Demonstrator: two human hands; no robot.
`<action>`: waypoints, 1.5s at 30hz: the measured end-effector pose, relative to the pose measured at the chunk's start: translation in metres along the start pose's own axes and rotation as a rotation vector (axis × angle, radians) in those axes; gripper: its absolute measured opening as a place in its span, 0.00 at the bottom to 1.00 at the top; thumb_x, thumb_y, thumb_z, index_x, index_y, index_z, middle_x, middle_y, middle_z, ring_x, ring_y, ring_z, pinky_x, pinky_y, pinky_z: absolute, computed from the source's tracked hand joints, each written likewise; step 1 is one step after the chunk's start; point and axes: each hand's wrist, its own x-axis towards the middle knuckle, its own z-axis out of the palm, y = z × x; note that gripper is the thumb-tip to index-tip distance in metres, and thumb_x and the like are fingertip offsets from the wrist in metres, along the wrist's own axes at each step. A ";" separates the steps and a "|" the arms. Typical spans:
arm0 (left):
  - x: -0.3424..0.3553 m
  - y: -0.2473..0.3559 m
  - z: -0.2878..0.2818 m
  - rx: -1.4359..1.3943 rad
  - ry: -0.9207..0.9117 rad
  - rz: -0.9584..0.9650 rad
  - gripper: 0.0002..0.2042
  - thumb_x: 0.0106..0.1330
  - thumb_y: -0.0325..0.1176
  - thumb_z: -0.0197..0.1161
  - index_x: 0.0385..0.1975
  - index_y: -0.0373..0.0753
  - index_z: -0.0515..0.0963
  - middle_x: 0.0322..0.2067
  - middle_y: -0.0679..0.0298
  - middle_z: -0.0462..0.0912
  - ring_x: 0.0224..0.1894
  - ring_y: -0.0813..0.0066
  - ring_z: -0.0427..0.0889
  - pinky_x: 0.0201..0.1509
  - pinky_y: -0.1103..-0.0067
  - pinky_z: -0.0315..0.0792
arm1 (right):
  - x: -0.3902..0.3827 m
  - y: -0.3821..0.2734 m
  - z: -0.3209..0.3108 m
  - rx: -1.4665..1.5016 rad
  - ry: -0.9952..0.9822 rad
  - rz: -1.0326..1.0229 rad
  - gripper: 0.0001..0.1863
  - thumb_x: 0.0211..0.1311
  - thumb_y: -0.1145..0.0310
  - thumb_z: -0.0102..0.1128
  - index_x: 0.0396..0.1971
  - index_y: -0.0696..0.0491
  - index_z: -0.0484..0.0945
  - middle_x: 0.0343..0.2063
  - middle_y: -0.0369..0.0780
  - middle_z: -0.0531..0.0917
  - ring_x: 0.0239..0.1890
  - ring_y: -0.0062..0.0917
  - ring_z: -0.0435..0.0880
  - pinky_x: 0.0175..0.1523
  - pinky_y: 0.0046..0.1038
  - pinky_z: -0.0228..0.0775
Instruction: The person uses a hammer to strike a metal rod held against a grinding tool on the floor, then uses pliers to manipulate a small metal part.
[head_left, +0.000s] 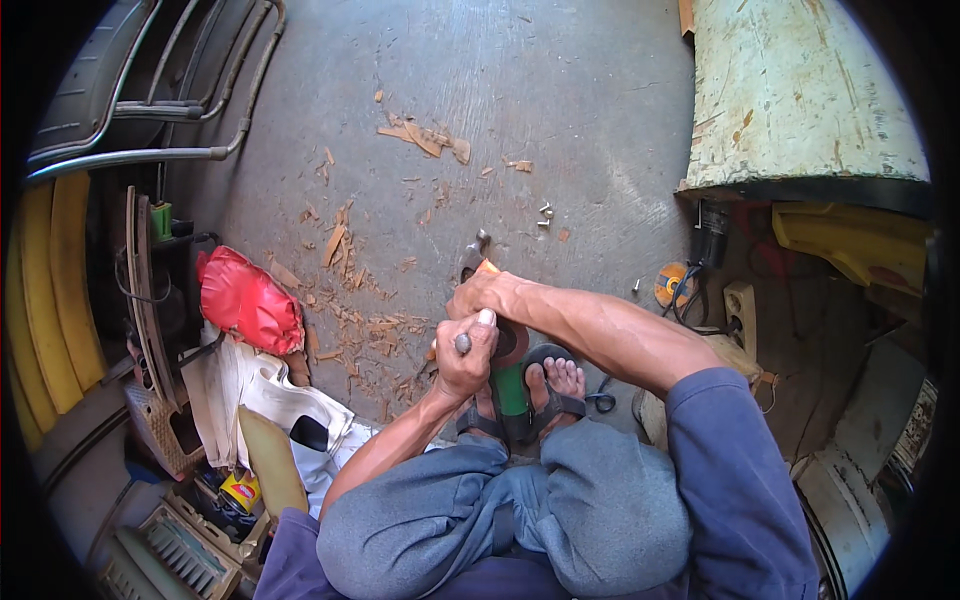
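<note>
Both my knees (600, 500) come closest, bent above my sandalled feet (560, 388). Between those feet sits the green grinder (512, 390), its long axis running away from me, disc (512, 343) at the far end beneath my hands. It should handle heavy and stiff, best held around the green body, clear of the disc. My left hand (464, 362) is wrapped round a bar, its rounded grey end (462, 343) showing. My right hand (474, 294) is folded just beyond, at a metal tool (472, 258) pointing away; its fingertips are hidden, so I cannot tell its grip.
</note>
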 end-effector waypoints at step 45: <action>0.018 0.008 0.012 0.151 0.023 0.126 0.12 0.63 0.30 0.63 0.20 0.31 0.77 0.14 0.48 0.74 0.15 0.64 0.80 0.21 0.69 0.69 | -0.259 -0.107 0.035 0.199 1.143 0.032 0.14 0.70 0.69 0.60 0.47 0.63 0.73 0.19 0.46 0.78 0.17 0.44 0.81 0.21 0.43 0.74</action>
